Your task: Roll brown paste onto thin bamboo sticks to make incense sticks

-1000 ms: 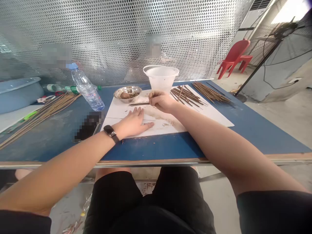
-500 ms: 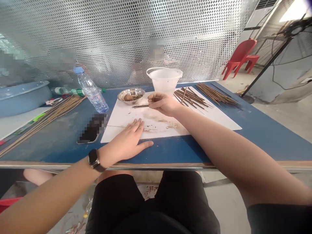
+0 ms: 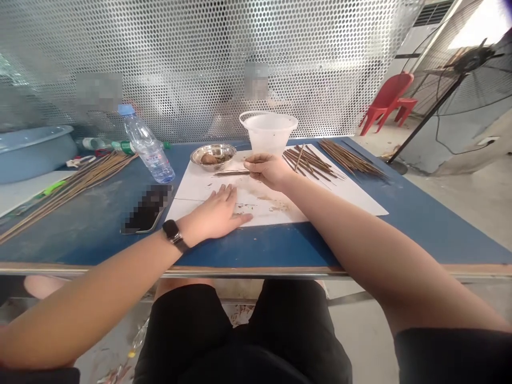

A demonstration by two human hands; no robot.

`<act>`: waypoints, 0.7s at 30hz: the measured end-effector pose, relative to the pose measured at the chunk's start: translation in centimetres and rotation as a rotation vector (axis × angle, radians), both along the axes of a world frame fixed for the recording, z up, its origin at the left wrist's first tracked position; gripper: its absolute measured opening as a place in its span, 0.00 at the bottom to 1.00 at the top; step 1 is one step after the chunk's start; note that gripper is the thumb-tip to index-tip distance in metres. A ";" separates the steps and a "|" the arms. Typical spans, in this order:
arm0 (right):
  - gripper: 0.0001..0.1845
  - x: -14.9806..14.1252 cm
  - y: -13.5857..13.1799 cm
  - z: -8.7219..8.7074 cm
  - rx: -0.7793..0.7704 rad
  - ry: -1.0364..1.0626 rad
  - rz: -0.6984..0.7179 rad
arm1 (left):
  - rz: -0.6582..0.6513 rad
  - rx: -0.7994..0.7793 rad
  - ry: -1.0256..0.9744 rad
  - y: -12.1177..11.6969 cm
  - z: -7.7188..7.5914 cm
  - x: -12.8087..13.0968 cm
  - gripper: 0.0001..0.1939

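Observation:
My left hand (image 3: 218,213) lies flat near the front edge of a white board (image 3: 352,200), fingers stretched out and thumb apart. A long thin stick (image 3: 190,200) passes under it and shows on both sides. Farther back, the fingers of my right hand (image 3: 266,170) are pinched at the right-hand ends of a few thin brown sticks (image 3: 230,173); how many they grip is hidden. Just behind that hand stands a translucent white bucket (image 3: 270,133). A shiny metal bowl (image 3: 212,156) with brown lumps in it is to its left.
Thicker brown incense-like sticks (image 3: 310,161) lie on the board's right, with another bundle (image 3: 352,157) beyond. At left are a water bottle (image 3: 148,146), a phone (image 3: 148,209), long pale sticks (image 3: 76,184) and a blue basin (image 3: 34,154). A perforated metal panel (image 3: 192,64) borders the table's back.
My left hand has slid slightly forward on the board, its wrist moving right and up. The right hand stays pinched at the thin sticks. The whole view has shifted a little.

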State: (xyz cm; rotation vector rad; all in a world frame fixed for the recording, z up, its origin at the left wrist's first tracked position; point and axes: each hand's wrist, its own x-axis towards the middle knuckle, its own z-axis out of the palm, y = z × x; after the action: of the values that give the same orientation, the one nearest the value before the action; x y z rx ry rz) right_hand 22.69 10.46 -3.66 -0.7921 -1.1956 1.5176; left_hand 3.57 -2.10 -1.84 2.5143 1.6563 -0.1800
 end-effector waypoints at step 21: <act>0.16 -0.9 -1.2 0.8 -0.043 0.016 0.012 | 0.052 0.064 0.007 3.2 -0.9 0.8 0.59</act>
State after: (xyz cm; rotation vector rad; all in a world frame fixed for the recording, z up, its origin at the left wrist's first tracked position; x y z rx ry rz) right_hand 21.82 9.22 -2.82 -0.8013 -1.1614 1.5616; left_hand 4.33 1.09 -2.70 2.5152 1.7559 -0.1331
